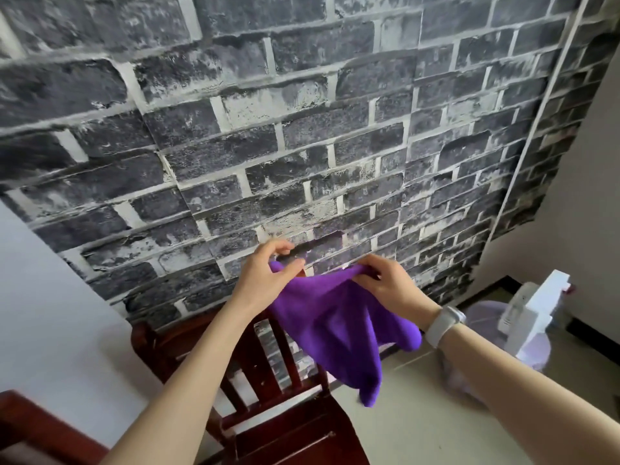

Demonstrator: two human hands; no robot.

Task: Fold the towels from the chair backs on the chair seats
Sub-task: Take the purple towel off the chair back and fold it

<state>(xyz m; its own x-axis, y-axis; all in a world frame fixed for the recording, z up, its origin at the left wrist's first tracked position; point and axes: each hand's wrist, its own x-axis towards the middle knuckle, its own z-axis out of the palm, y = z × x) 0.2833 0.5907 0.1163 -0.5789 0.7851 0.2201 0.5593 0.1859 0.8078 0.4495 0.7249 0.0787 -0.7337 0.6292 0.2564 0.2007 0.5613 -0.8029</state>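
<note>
A purple towel [335, 327] hangs in the air above a dark red wooden chair [268, 407]. My left hand [265, 276] pinches the towel's upper left edge between thumb and fingers. My right hand [385, 283], with a white watch on its wrist, grips the upper right edge. The cloth sags between both hands and trails down to a point over the chair back's right side. The chair's slatted back [255, 357] and part of its seat [302, 441] show below my arms.
A wall with grey brick-pattern paper stands right behind the chair. A second dark wooden chair part [40, 427] shows at the lower left. A white fan on a pale purple bin [523, 317] stands on the tiled floor to the right.
</note>
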